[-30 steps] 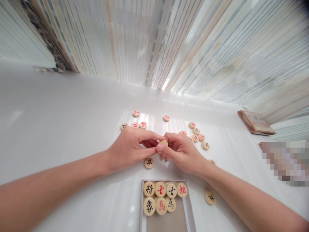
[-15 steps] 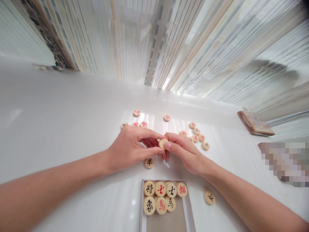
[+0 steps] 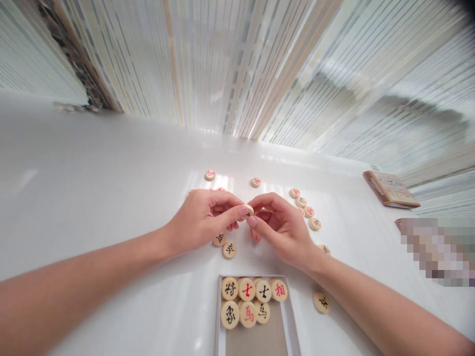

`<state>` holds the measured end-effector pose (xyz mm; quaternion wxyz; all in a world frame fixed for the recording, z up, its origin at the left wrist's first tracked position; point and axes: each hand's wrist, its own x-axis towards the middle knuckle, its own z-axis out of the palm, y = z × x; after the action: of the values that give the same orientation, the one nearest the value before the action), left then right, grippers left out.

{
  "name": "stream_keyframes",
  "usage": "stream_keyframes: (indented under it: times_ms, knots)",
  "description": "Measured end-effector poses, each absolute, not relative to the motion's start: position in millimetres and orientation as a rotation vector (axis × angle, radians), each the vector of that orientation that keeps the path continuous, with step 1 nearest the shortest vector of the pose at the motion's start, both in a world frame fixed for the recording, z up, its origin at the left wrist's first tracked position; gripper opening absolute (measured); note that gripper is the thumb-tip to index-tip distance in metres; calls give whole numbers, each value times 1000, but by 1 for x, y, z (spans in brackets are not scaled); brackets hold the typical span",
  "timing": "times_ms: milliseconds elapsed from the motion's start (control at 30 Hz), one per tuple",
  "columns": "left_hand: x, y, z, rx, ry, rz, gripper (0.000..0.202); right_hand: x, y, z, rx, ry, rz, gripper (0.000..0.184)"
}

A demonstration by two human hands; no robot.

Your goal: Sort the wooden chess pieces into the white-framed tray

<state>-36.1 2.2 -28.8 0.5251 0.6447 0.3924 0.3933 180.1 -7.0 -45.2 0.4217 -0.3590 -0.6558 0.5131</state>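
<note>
Above the table, my left hand and my right hand meet with their fingertips on one small round wooden Chinese chess piece. Both thumbs and forefingers pinch it. The piece is tilted, and part of a black mark shows on it. Just below my left hand lie two pieces with black characters, one partly covered by my fingers and one in full view. Closer to me is a shallow open box holding pieces in two rows, with red and black characters facing up.
Loose chess pieces lie beyond my hands, among them red ones, and a cluster at the right. Another piece sits beside my right forearm. A printed box lies far right, and a string curtain hangs behind the table.
The piece between my hands has turned from its plain face to a tilt showing black marking. My right hand has shifted slightly up and right, and its grip on the piece has changed.
</note>
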Motion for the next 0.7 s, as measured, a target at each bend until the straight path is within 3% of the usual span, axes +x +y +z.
stream_keyframes:
  times_ms: [200,700]
  knots:
    - [-36,6,-24,1511,932,850,20,181,-6,-49,-868,-1874,835,28]
    - [-38,11,-29,1517,767,843,26,180,-8,-21,-720,-2253,35,12]
